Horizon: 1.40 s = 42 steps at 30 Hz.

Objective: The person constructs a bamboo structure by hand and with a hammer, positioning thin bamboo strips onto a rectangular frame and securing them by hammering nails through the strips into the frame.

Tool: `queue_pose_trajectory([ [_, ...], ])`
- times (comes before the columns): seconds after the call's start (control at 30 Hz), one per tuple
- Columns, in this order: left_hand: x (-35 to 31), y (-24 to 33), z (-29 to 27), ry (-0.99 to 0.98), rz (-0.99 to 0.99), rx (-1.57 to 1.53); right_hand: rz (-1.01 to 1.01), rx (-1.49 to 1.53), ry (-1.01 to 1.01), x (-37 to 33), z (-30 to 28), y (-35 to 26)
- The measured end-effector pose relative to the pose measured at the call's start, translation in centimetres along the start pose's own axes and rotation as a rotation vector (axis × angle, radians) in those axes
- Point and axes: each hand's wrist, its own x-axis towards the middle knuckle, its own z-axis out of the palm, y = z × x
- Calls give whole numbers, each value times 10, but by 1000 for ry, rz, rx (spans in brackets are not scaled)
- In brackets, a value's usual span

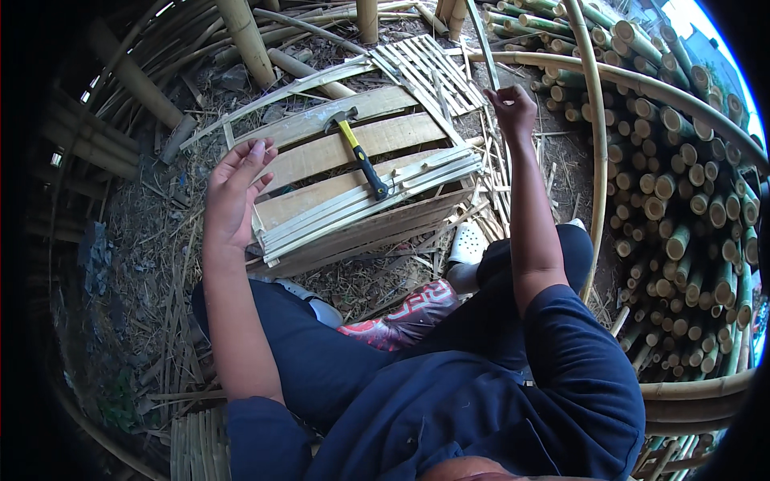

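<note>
Right of the crate [401,132], my right hand [513,111] pinches 1 probably light, springy strip [484,48], sensibly by its near end; my left hand [237,186], opposite, half-curls, seemingly empty.

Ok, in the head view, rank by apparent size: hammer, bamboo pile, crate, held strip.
1. Bamboo pile
2. Crate
Smallest, unranked: hammer and held strip; similar visible lengths, and the strip meets the picture's top edge.
</note>
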Motion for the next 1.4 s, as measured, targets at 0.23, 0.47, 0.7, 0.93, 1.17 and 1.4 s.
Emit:
queue_pose_trajectory([
  [0.23, -4, 7, -27, 74, 69, 23, -256, 62, -397, 21, 5, -111],
  [0.47, 2, -17, -18, 59, 68, -223, -392, 129, -671, -26, 21, -171],
  [0.7, 15, -25, -9, 148, 89, -367, -498, 349, -914, -53, 61, -186],
  [0.93, 12, -16, -6, 225, 94, -359, -589, 479, -983, -61, 90, -195],
  [1.17, 13, -31, -22, 195, 121, -345, -565, 439, -1234, -52, 110, -174],
  [1.4, 7, -23, -20, 161, 164, -328, -647, 459, -1155, -27, 115, -143],
])
